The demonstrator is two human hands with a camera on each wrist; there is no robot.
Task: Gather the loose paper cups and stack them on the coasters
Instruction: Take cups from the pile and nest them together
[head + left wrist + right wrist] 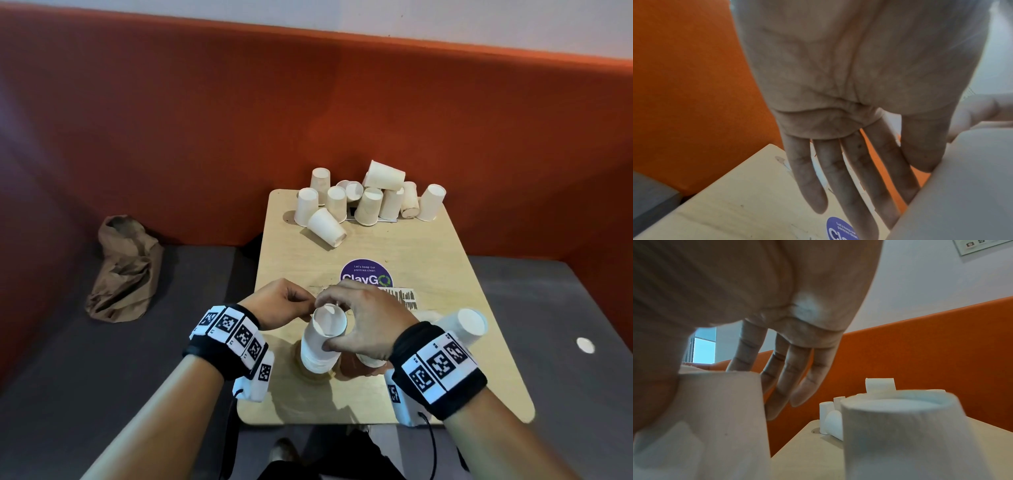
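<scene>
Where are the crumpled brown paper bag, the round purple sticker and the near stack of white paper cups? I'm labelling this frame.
crumpled brown paper bag (124, 270), head view, creased middle.
round purple sticker (365, 272), head view, upper face.
near stack of white paper cups (320, 347), head view, side wall.

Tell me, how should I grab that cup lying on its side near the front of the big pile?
My guess: take the tipped cup around the middle of its paper wall, thumb on one side and fingers on the other, coming down from above. It lies on the table with its closed base pointing toward the near right, clear of the other cups on that side. Squeeze gently, since thin paper probably dents.
</scene>
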